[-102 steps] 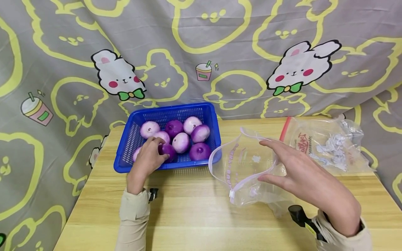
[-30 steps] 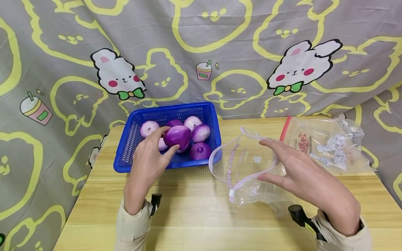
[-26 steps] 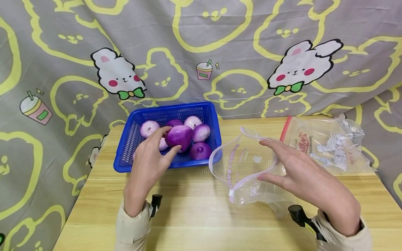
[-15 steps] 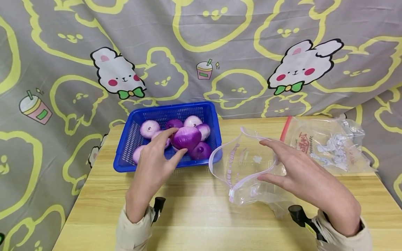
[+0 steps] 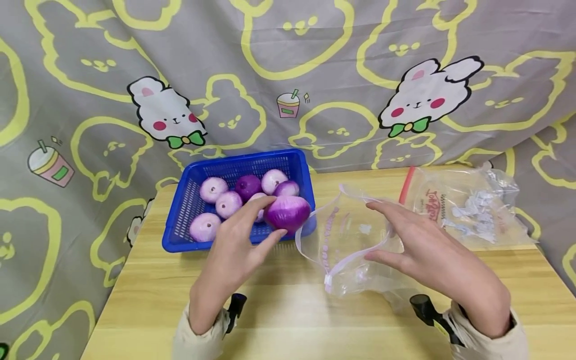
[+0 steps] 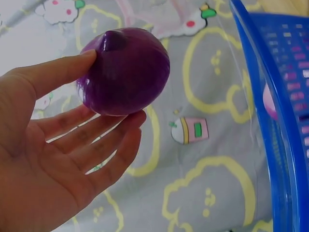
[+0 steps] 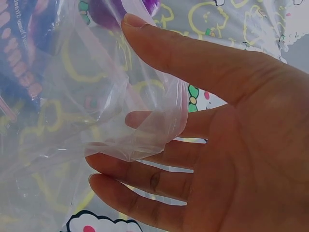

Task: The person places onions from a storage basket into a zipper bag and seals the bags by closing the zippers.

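Observation:
My left hand [image 5: 238,247] grips a purple onion [image 5: 288,212] between thumb and fingers, over the front right rim of the blue basket [image 5: 193,246]. In the left wrist view the onion [image 6: 128,72] shows its pointed tip beside the thumb. Several more onions [image 5: 204,227], pale and dark purple, lie in the basket. My right hand [image 5: 423,247] holds the mouth of a clear zip bag [image 5: 344,230], thumb at the near rim and fingers at the far one. The mouth gapes toward the onion, and the slider hangs at its near corner. In the right wrist view, plastic [image 7: 149,140] covers some fingertips.
At the back right of the wooden table [image 5: 288,320] lies another clear bag [image 5: 472,205] with a red zip edge and crumpled pale pieces inside. A grey patterned curtain [image 5: 333,50] hangs behind the table.
My left hand has picked the purple onion from the basket and carried it right, toward the bag's mouth. The right hand and bag stay in place; the head view shifts slightly.

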A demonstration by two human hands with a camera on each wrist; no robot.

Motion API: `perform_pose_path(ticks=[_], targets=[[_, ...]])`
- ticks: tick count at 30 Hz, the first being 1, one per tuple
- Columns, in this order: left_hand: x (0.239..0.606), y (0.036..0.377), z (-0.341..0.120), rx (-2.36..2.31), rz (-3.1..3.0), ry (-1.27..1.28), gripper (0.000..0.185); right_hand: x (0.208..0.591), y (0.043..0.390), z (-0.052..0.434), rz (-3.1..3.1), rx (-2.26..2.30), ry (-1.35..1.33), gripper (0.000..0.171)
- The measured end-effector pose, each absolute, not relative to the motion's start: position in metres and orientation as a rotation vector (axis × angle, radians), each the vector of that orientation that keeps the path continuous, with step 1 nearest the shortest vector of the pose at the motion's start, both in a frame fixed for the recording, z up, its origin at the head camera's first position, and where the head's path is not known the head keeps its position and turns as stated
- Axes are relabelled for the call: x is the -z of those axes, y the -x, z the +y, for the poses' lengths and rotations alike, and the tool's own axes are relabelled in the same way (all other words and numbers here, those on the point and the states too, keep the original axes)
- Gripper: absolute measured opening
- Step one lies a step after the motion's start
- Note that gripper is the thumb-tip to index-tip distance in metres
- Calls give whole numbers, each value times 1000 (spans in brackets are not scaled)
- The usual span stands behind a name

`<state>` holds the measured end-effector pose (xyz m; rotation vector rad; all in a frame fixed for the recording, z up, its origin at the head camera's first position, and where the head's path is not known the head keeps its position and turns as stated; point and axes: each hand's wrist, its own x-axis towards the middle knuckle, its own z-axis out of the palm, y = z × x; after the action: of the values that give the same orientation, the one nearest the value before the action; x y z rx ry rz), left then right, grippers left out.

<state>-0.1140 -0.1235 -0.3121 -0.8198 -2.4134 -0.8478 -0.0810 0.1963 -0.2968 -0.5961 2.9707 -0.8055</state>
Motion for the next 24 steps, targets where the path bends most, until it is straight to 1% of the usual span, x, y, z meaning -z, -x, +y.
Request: perform_pose_path(ticks=[5, 13, 18, 24], targets=[[316, 109, -113, 897, -2399, 899, 54, 298, 81, 195, 2987, 806, 644, 81], [311, 106, -87, 867, -2405, 1007, 49, 297, 80, 194, 3002, 777, 627, 83], [312, 104, -77, 780, -2455, 1020, 49, 296, 79, 193, 3004, 802, 647, 84], [314, 104, -73, 676, -2497, 1002, 53, 294, 76, 192, 3003, 801, 607, 87]])
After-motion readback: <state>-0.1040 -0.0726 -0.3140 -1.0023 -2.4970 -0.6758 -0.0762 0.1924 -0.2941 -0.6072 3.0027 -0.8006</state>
